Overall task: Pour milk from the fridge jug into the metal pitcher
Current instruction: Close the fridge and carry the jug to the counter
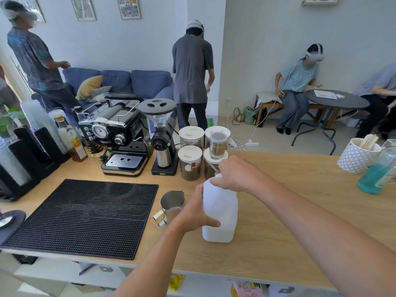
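Observation:
A white plastic milk jug [220, 213] stands upright on the wooden counter [289, 221]. My left hand [196, 211] wraps around the jug's left side. My right hand [234, 173] is closed over the jug's top, hiding the cap and neck. Just left of the jug stands the metal pitcher [171, 202], spout facing away, its handle toward me, with a little white liquid showing at the bottom.
A black rubber mat [81, 215] covers the counter's left part. Behind it stand an espresso machine [120, 136], a grinder [162, 136] and several lidded jars [190, 163]. A patterned cup [356, 156] and blue-filled bottle [375, 176] sit at the right. People stand and sit beyond.

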`<state>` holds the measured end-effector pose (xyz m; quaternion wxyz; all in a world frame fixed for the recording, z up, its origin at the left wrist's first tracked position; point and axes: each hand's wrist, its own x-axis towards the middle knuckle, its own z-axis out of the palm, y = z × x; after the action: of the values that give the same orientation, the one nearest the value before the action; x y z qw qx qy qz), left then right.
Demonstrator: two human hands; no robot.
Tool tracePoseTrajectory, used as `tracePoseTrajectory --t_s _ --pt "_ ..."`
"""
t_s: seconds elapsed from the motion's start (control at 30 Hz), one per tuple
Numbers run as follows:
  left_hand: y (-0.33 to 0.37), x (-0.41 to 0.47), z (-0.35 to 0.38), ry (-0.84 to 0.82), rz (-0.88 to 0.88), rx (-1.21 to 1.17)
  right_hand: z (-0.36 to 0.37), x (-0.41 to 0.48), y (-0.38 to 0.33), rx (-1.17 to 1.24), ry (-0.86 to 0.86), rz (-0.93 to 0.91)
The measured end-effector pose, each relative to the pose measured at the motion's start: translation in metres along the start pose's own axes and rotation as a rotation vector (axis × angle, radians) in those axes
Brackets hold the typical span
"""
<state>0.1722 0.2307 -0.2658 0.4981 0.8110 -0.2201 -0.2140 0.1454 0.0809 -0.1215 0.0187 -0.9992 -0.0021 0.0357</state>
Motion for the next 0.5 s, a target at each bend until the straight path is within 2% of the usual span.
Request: tracePoseTrajectory --t_s 0.3,0.43,0.5 --pt "0.001 0.002 -0.003 -0.007 0.015 0.037 -0.008 0.003 0.009 0.068 -0.193 -0.161" --pt "0.000 0.004 -0.001 -0.006 0.016 0.030 -0.009 0.000 0.012 0.022 -0.141 -0.107" --pt "0.000 0.004 -0.001 -0.002 0.013 0.020 -0.010 0.001 0.012 0.043 -0.156 -0.136"
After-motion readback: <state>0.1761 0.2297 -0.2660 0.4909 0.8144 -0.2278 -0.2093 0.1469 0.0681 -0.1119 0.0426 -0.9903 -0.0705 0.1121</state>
